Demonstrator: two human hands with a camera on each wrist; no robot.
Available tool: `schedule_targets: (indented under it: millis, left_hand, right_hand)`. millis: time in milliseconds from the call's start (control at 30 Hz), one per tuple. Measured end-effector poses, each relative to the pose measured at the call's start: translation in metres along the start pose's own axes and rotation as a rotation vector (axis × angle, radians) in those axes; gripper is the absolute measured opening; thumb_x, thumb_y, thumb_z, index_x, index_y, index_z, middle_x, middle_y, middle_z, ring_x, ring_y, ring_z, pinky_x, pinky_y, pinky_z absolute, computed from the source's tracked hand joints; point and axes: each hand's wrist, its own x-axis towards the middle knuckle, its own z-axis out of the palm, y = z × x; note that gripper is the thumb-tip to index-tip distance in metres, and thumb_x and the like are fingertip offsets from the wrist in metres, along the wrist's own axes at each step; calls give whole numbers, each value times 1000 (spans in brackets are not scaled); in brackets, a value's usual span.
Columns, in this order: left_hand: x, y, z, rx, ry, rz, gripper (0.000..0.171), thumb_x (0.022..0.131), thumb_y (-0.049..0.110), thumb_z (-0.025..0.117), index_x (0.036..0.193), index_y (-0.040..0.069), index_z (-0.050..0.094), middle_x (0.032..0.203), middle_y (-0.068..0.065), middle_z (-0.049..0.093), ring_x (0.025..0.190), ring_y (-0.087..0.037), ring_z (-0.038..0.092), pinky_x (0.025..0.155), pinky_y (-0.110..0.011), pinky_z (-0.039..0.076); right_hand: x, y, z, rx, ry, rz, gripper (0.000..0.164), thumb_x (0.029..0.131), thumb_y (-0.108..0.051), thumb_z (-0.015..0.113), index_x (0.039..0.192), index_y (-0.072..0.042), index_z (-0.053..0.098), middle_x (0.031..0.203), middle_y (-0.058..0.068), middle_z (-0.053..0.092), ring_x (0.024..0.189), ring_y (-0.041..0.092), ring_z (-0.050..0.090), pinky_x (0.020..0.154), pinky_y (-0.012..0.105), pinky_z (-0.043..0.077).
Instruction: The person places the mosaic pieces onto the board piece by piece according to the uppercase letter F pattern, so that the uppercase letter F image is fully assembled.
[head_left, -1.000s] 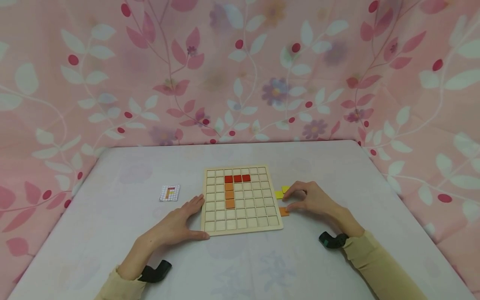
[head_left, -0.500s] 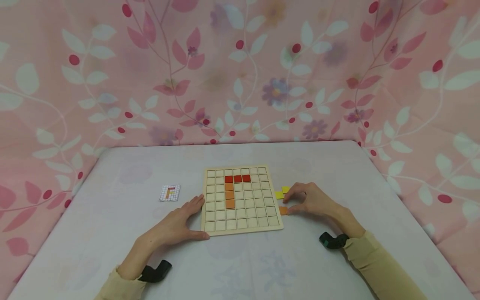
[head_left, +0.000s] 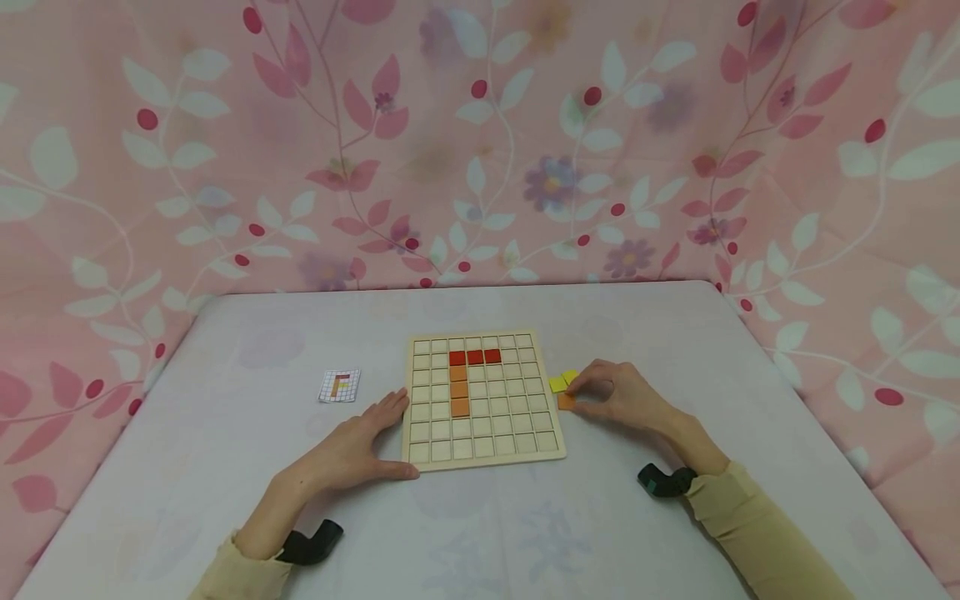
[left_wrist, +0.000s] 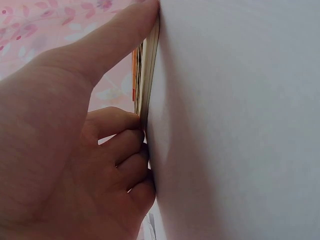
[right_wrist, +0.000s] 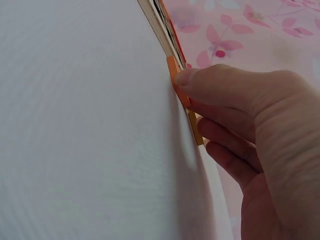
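A wooden grid board (head_left: 517,425) lies flat on the table, with red tiles (head_left: 476,357) in a short row and orange tiles (head_left: 459,392) in a column below their left end. Along the board's left edge rests my left hand (head_left: 341,446), thumb at the near corner; the left wrist view shows its thumb (left_wrist: 110,42) and fingers against the rim. Right of the board, my right hand (head_left: 626,396) pinches a loose orange tile (head_left: 566,402) between thumb and index finger, low at the table. Two yellow tiles (head_left: 557,384) lie just beyond it, one partly behind the fingers.
A small printed card (head_left: 340,386) with a coloured pattern on a grid lies left of the board. White cloth covers the table (head_left: 480,533). A pink floral backdrop (head_left: 480,167) stands behind and at both sides.
The loose orange tile has slid away from me, up toward the yellow tiles, with my right thumb and index finger closing on it. The yellow tiles have shifted slightly. My left hand stays still.
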Motion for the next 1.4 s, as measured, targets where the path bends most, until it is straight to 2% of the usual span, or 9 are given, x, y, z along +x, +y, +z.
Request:
schedule_targets:
  millis: [300, 600, 867, 967, 1100, 1200, 1300, 1400]
  left_hand:
    - [1, 0, 0, 4, -4, -2, 111, 74, 61, 80, 158, 9, 29, 166, -8, 23, 151, -42, 21, 117, -64, 23]
    - [1, 0, 1, -3, -6, -9, 112, 73, 61, 80, 158, 9, 29, 166, -8, 23, 150, -43, 21, 117, -63, 23]
    - [1, -1, 1, 0, -7, -13, 112, 73, 60, 81, 158, 9, 29, 166, -8, 22, 151, -42, 20, 117, -64, 23]
    - [2, 0, 1, -3, -7, -6, 111, 74, 60, 80, 158, 8, 30, 166, -9, 23, 150, -44, 22, 117, -64, 24]
    - [3, 2, 2, -6, -10, -9, 111, 74, 60, 81, 158, 8, 29, 166, -9, 23, 150, -43, 21, 117, -64, 23]
    - [2, 2, 1, -2, -7, -15, 111, 74, 59, 81, 158, 8, 29, 166, -9, 23, 151, -42, 21, 118, -63, 23]
    - [1, 2, 1, 3, 1, -9, 111, 74, 59, 81, 157, 7, 30, 166, -8, 24, 150, -43, 22, 118, -63, 24]
    - [0, 2, 1, 5, 5, -6, 111, 74, 60, 81, 157, 8, 30, 166, -8, 24, 150, -43, 22, 117, -63, 24]
  right_hand:
    - [1, 5, 2, -50, 42, -35, 27, 76, -15, 88, 101, -17, 77, 99, -8, 72, 99, 10, 65, 89, 37, 55]
    - [1, 6, 2, -76, 64, -42, 26, 76, -17, 88, 100, -18, 78, 98, -9, 72, 97, 10, 66, 87, 35, 55]
    - [0, 8, 3, -60, 83, -38, 25, 76, -19, 89, 99, -19, 78, 96, -10, 72, 95, 9, 67, 86, 29, 55]
    - [-1, 7, 0, -10, 99, -13, 25, 76, -21, 89, 98, -19, 78, 95, -10, 72, 94, 10, 67, 86, 25, 53]
    - [-1, 0, -5, 74, 123, 6, 25, 76, -14, 88, 99, -14, 78, 96, -1, 74, 95, 20, 68, 89, 33, 51]
    - [3, -5, -7, 80, 120, 8, 24, 77, -15, 87, 100, -15, 78, 98, 0, 75, 98, 22, 68, 91, 40, 51]
    - [8, -6, -5, 89, 109, 10, 23, 78, -22, 87, 99, -20, 78, 99, -5, 74, 100, 17, 67, 93, 42, 51]
    - [13, -11, 0, 114, 100, 10, 23, 78, -23, 87, 99, -19, 78, 99, -5, 75, 100, 16, 67, 93, 41, 51]
